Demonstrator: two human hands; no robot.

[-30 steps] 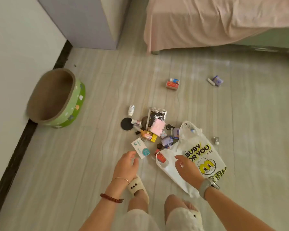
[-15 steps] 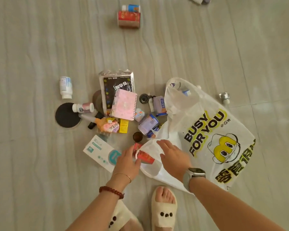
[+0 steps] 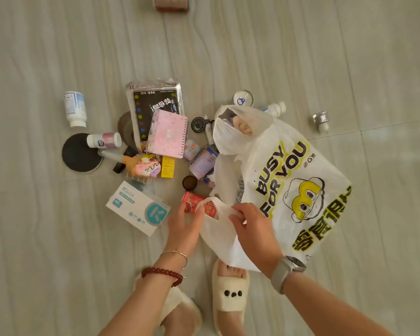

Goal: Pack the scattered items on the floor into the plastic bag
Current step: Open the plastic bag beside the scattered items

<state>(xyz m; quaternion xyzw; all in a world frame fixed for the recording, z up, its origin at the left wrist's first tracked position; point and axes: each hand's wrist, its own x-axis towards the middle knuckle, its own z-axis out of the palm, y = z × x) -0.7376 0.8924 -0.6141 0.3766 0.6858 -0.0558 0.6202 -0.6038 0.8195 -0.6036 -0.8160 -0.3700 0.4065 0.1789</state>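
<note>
A white plastic bag [image 3: 289, 180] printed "BUSY FOR YOU" lies flat on the floor to the right. Its near handle loop is held by both hands. My left hand [image 3: 183, 226] pinches the loop's left side. My right hand [image 3: 251, 230] pinches its right side. A red packet [image 3: 192, 202] shows through the loop. Left of the bag lie a white box [image 3: 138, 207] with a teal circle, a pink spiral notebook [image 3: 167, 134], a black snack packet [image 3: 153, 100], a purple can [image 3: 203, 162], a yellow box [image 3: 167, 167] and a donut toy [image 3: 147, 167].
Further out lie a white bottle [image 3: 74, 107], a small bottle [image 3: 104, 140] on a black disc [image 3: 79, 156], a silver-capped thing [image 3: 320, 120], a round lid [image 3: 243, 99] and a red box [image 3: 171, 3] at the top edge. My slippered feet [image 3: 229, 294] stand just below the bag.
The camera has dropped closer to the floor and the pile. Both hands reached onto the bag's near handle and now hold it on either side.
</note>
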